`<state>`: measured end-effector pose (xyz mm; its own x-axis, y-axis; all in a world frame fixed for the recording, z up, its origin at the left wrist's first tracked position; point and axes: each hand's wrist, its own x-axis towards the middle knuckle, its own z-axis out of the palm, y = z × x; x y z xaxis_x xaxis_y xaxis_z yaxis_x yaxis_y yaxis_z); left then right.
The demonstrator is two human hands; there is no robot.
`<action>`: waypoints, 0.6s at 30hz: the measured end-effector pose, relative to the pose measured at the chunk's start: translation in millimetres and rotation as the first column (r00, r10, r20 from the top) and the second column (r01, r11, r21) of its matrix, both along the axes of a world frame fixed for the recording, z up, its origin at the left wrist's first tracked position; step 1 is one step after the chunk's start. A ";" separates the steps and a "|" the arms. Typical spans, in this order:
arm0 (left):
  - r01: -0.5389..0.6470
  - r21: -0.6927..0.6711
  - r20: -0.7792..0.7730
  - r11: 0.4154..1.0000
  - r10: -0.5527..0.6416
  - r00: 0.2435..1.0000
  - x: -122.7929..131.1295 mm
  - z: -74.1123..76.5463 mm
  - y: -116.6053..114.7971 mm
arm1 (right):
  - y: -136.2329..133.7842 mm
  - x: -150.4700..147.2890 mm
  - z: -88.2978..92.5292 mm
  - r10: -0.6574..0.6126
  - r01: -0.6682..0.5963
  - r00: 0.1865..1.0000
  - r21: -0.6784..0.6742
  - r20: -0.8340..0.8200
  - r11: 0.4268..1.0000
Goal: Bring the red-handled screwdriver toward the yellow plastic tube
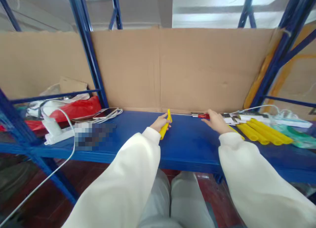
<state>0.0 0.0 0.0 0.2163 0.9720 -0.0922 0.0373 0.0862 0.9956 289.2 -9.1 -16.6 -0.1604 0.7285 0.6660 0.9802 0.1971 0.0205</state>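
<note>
My left hand [160, 122] is closed around a yellow handle-shaped piece [166, 125] held slightly upright over the blue shelf [187, 145]. My right hand [216, 121] reaches toward the back of the shelf, fingers curled on a small red-handled tool [202, 115] lying along the cardboard wall. Both arms wear white sleeves. Just right of my right hand lie several yellow tubes [261, 130] side by side.
A phone [105, 113] with a white cable lies at the back left, beside a red bag [76, 109] and a white power strip [55, 132]. White boxes [249, 117] and green plastic [293, 136] sit far right. Blue rack posts [90, 50] flank the cardboard backing [160, 70].
</note>
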 end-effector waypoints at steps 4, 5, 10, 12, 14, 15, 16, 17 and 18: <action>-0.002 -0.002 -0.004 1.000 0.002 1.000 -1.3 0.4 -0.2 | -1.6 1.3 0.9 0.016 -0.016 1.000 0.010 0.018 1.000; -0.002 -0.001 -0.003 1.000 0.002 1.000 -1.2 0.6 -0.3 | -2.0 1.3 1.1 0.017 -0.017 1.000 0.014 0.026 1.000; -0.001 0.006 -0.002 1.000 0.001 1.000 -0.1 0.5 -0.1 | -4.2 0.4 1.4 -0.001 -0.001 0.999 0.040 0.048 0.999; 0.003 0.006 -0.003 1.000 -0.003 1.000 -0.3 -0.2 0.5 | -4.7 -0.2 1.2 -0.009 0.008 0.999 0.033 0.044 0.999; 0.003 0.006 0.002 1.000 -0.003 1.000 -0.8 -0.9 1.4 | -4.4 -0.6 0.8 -0.002 0.001 0.999 0.021 0.036 1.000; 0.001 0.005 0.005 1.000 -0.001 1.000 -1.1 -1.2 2.0 | -4.0 -0.6 0.5 0.007 -0.008 0.999 0.019 0.031 1.000; -0.002 0.003 0.007 1.000 0.002 1.000 -1.4 -1.5 2.5 | -3.4 -0.4 0.2 0.018 -0.019 1.000 0.020 0.025 1.000; -0.005 0.002 0.008 1.000 0.005 1.000 -1.7 -1.7 3.1 | -2.8 0.0 -0.1 0.028 -0.028 1.000 0.022 0.015 0.999; -0.006 0.002 0.010 1.000 0.006 1.000 -1.8 -1.9 3.6 | -2.1 0.5 -0.4 0.034 -0.034 0.999 0.023 0.002 0.999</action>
